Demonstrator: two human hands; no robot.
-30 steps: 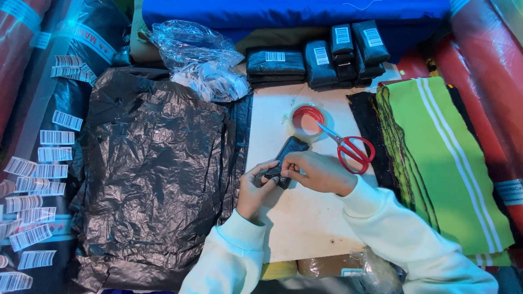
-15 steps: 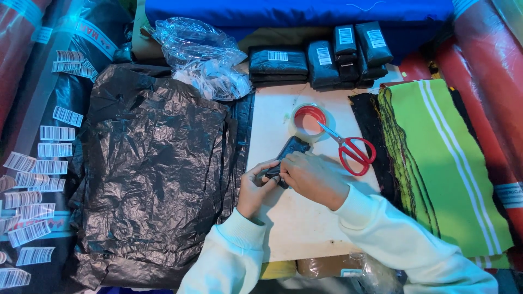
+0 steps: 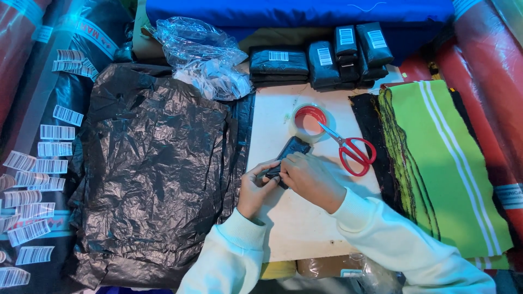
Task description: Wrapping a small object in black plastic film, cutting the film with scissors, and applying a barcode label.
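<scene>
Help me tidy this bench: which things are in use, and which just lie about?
In use: small black packet, held by left hand and right hand.
Lying about: red scissors, tape roll, black plastic sheets, green striped cloth, stacked black packets.

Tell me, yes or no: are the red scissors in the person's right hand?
No: the red scissors lie on the white board, while the right hand presses the small black packet.

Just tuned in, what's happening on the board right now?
A person holds a small black packet on the white board with both hands: the left hand pinches its near end, the right hand presses on top. A tape roll and red scissors lie just beyond. Finished labelled packets are stacked at the back.
</scene>
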